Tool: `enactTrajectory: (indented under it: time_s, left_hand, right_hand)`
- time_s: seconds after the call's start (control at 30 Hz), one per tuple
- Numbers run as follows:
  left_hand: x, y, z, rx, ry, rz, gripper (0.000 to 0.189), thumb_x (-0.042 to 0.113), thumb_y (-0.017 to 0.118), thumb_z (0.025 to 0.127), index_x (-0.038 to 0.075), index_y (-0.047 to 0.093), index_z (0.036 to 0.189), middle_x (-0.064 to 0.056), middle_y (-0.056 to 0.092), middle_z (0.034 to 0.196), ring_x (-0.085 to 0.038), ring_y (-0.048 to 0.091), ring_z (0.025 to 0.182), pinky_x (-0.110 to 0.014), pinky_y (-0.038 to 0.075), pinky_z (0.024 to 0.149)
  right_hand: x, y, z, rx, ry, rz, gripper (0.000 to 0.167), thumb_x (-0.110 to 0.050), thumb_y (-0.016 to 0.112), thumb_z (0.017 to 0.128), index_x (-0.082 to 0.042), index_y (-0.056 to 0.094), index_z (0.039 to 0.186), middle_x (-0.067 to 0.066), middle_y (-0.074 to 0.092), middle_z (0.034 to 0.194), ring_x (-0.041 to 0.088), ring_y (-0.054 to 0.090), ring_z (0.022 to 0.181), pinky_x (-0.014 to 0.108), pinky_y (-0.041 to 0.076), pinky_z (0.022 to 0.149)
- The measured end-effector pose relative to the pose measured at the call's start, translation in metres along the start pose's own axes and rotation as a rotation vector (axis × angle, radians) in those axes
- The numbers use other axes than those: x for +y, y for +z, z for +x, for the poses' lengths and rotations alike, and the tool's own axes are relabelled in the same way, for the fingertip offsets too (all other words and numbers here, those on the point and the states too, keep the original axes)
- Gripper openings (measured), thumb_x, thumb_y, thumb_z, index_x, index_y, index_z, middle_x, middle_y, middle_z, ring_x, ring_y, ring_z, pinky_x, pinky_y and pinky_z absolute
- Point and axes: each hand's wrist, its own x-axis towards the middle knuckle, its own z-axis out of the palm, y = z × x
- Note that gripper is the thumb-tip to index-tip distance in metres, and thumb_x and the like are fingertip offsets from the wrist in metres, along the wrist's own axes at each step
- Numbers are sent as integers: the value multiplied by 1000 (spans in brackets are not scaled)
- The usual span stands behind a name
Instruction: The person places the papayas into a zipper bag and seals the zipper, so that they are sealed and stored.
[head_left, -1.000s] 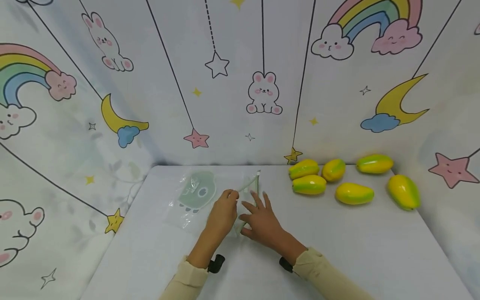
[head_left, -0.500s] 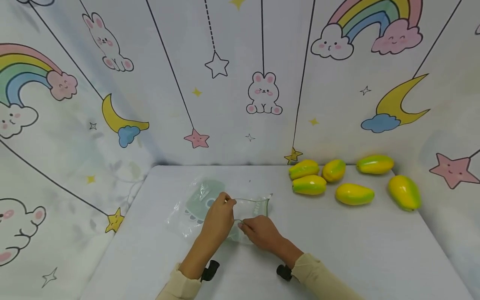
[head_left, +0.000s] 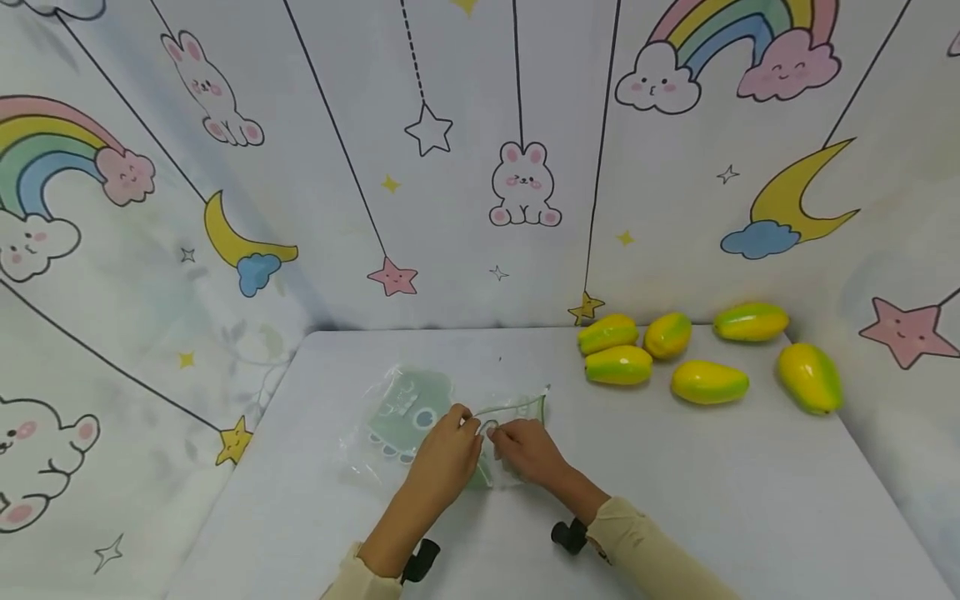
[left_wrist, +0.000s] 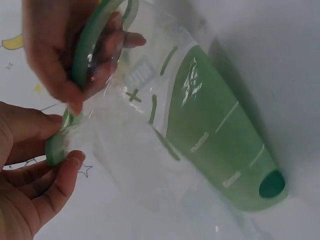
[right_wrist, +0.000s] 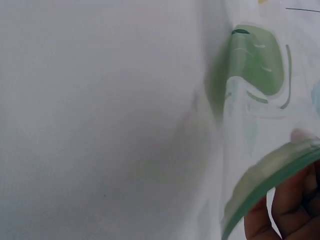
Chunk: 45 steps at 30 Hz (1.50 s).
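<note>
A clear plastic bag with a green cartoon print lies in the middle of the table, its mouth toward the right, edged by a green zip strip. My left hand pinches one side of this strip between thumb and fingers. Close beside it, my right hand grips the strip's other side; in the left wrist view the right hand's fingers show behind the green edge. Between the hands the mouth bows apart. The right wrist view shows the strip curving over the right fingers and a green printed patch.
Several yellow-green mangoes or papayas lie at the back right of the white table. Behind stands a white backdrop printed with rainbows, rabbits and stars. Black wrist cameras sit under both wrists.
The right hand has gone from spread fingers to gripping the bag's edge and has come close to the left hand. The bag has shifted slightly toward me and right, its mouth bowed apart.
</note>
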Motion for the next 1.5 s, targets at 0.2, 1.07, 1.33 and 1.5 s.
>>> enactTrajectory:
  time_s: [0.2, 1.07, 1.33, 1.5]
  left_hand:
    - [2, 11, 1, -2, -10, 3, 11, 9, 73, 87, 0, 71, 94, -12, 64, 102, -18, 66, 83, -23, 55, 68]
    - [-14, 21, -7, -10, -149, -47, 22, -1, 74, 82, 6, 71, 103, -16, 63, 109, -25, 69, 81, -28, 57, 67]
    - [-18, 25, -5, 114, -321, -150, 17, -3, 72, 84, 2, 69, 100, -19, 63, 106, -26, 70, 76, -24, 55, 60]
    - [-18, 28, 0, 175, -353, -178, 9, -1, 69, 86, 2, 61, 85, -14, 61, 95, -22, 66, 73, -25, 55, 60]
  right_hand:
    - [-2, 6, -1, -85, -83, 17, 30, -12, 48, 98, -5, 66, 75, -6, 49, 59, 2, 41, 53, 21, 38, 51]
    - [20, -38, -8, -48, -96, -57, 22, -3, 59, 94, -1, 67, 115, 12, 71, 106, 21, 65, 92, 34, 54, 79]
    - [51, -115, 13, 236, 45, -640, 37, -10, 64, 90, -1, 58, 125, 24, 56, 130, 42, 53, 119, 57, 44, 98]
    - [68, -148, 17, 115, 105, -866, 49, -5, 60, 92, 4, 46, 137, 35, 43, 138, 54, 39, 128, 66, 34, 104]
